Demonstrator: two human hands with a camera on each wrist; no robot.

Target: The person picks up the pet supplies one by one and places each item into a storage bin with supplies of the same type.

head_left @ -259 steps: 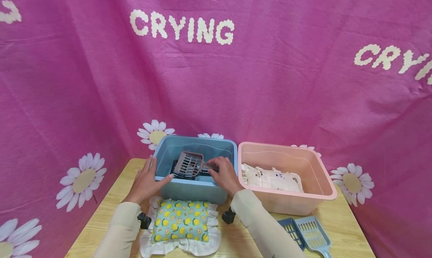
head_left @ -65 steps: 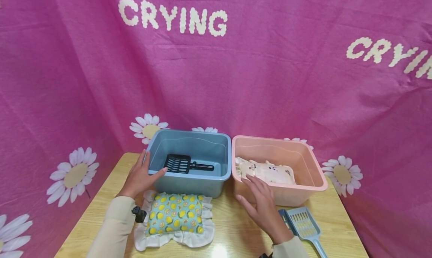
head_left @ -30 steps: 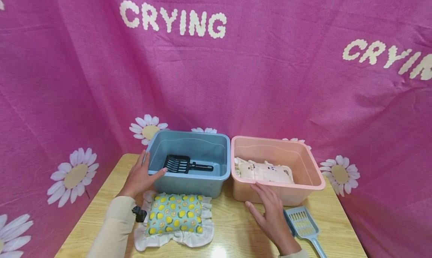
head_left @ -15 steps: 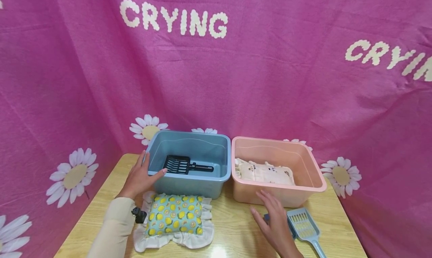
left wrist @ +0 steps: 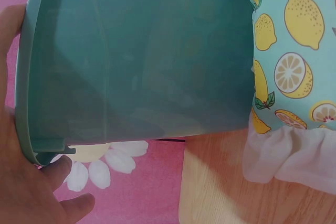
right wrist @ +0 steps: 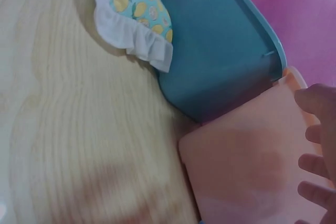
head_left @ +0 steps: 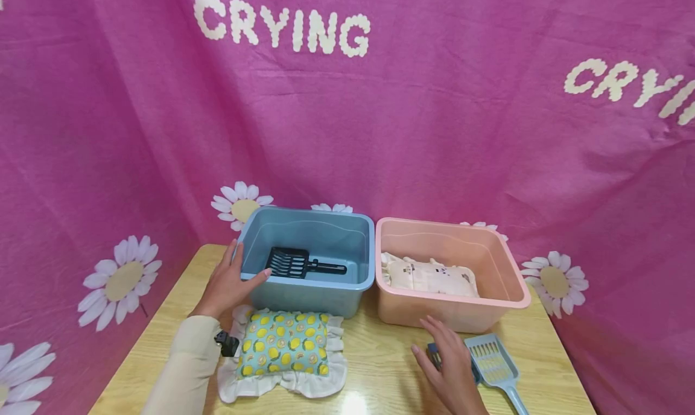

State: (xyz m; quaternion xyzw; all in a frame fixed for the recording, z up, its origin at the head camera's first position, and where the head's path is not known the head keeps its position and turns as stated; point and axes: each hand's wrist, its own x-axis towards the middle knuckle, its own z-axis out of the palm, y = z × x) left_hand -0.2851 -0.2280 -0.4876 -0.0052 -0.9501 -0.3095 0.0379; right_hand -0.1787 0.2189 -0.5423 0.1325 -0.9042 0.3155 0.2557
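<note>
My left hand [head_left: 225,288] rests on the front left corner of a blue plastic bin [head_left: 312,294], thumb along the front rim and straight fingers down the left side. The left wrist view shows this hand [left wrist: 26,156] against the rim. Inside the bin lies a black slotted litter scoop [head_left: 290,263]. My right hand [head_left: 450,364], fingers spread, is in front of a pink bin [head_left: 434,311], overlapping a dark blue scoop [head_left: 434,353] that it largely hides. Beside it lies a light blue scoop [head_left: 493,361]. In the right wrist view the hand [right wrist: 323,140] holds nothing.
A lemon-print pillow [head_left: 285,345] with white ruffles lies before the blue bin on the wooden table [head_left: 374,367]. A cream pillow [head_left: 431,277] is inside the pink bin. The bins stand side by side against a magenta curtain [head_left: 347,131].
Earlier my right hand held a greyish-brown scoop over the blue bin; that scoop is no longer visible. The right hand has since moved right and toward me. The left hand stayed at the bin's corner.
</note>
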